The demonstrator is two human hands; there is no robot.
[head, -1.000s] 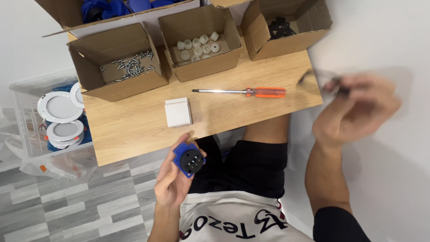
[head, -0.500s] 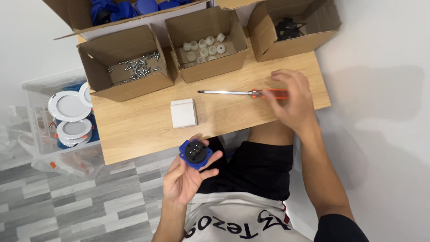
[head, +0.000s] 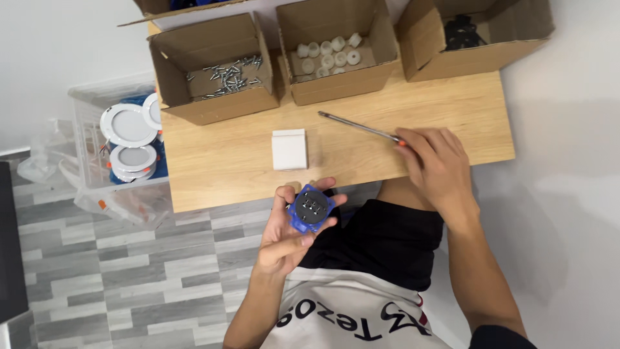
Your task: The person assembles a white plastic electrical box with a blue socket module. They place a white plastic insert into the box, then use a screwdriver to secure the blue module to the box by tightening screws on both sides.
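Left hand (head: 290, 236) gripping blue socket insert (head: 310, 207) loosely, could drop; right hand (head: 436, 165) closed on screwdriver (head: 361, 126), might roll off table (head: 219, 168).

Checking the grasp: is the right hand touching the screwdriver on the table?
Touching. The head view shows the right hand covering the handle of the screwdriver, whose metal shaft sticks out from under the fingers across the table.

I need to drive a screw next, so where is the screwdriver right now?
In the head view the screwdriver lies on the wooden table, right of the white square cover; the right hand covers its handle, its shaft pointing toward the box of white plugs.
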